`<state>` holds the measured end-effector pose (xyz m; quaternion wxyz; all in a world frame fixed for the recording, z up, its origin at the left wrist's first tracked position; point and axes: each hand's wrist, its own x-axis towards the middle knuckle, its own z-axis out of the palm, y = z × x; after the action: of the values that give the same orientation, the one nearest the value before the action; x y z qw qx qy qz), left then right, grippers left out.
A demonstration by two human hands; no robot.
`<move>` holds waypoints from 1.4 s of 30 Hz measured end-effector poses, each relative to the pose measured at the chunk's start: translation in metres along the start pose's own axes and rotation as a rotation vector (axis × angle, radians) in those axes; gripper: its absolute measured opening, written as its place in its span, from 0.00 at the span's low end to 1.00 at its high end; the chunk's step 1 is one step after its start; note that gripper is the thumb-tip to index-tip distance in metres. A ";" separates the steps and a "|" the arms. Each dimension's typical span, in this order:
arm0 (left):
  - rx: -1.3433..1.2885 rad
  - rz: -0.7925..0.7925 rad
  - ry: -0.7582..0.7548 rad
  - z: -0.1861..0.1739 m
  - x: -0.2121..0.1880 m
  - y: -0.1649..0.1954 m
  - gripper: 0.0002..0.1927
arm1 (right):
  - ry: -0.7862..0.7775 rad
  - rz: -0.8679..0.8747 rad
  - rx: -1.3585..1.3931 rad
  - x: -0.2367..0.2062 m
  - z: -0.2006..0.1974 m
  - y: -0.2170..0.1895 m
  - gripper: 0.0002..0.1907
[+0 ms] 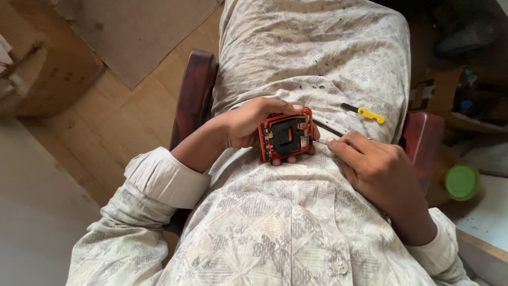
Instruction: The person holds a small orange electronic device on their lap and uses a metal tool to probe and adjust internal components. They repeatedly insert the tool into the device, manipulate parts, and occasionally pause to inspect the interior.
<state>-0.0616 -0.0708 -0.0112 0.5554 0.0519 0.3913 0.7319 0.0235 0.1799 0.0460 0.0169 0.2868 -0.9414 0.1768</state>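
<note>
From the head view I look straight down my own lap. My left hand [248, 123] is wrapped round the device [286, 135] — a small orange-framed unit with its black insides facing up — fingers curled under it and thumb along the top edge, so it sits steady and tilted toward me over my shirt. My right hand [378, 167] is pinched shut on a thin probe [321, 142], its tip touching the device's right edge; the wrist rests on my lap, which I judge steadies the fine point. A yellow-handled tool [365, 112] lies loose on the cloth just beyond, within reach. I sit in a dark red chair [194, 95]; a green-capped jar [461, 181] stands off to my right
</note>
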 end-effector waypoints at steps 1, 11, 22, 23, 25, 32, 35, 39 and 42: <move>0.003 0.003 0.003 0.000 0.000 0.000 0.28 | -0.011 0.002 0.004 0.000 -0.001 0.000 0.09; 0.004 0.019 -0.059 -0.001 0.000 0.002 0.31 | 0.040 0.013 0.055 0.004 -0.003 -0.001 0.08; 0.005 0.061 -0.058 0.000 -0.001 0.001 0.31 | 0.052 0.042 -0.078 -0.001 -0.005 -0.005 0.13; 0.010 0.068 -0.061 0.000 -0.001 0.001 0.31 | 0.049 0.049 -0.103 -0.001 -0.004 -0.005 0.13; 0.006 0.065 -0.065 0.000 -0.002 0.001 0.31 | 0.046 0.051 -0.095 -0.002 -0.002 -0.002 0.15; -0.008 0.046 -0.072 0.000 -0.002 0.002 0.31 | 0.052 -0.028 -0.042 -0.003 0.004 0.009 0.19; 0.004 0.042 -0.055 0.000 -0.002 0.003 0.31 | 0.054 -0.049 -0.084 -0.004 0.006 0.012 0.21; 0.006 0.009 -0.035 0.000 -0.002 0.004 0.31 | -0.011 -0.009 -0.072 -0.003 0.006 0.013 0.22; 0.011 0.012 -0.043 0.000 -0.002 0.005 0.31 | 0.006 0.013 -0.036 -0.002 0.008 0.011 0.15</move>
<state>-0.0647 -0.0733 -0.0076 0.5589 0.0729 0.3829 0.7319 0.0193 0.1870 0.0345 0.0239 0.2795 -0.9462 0.1611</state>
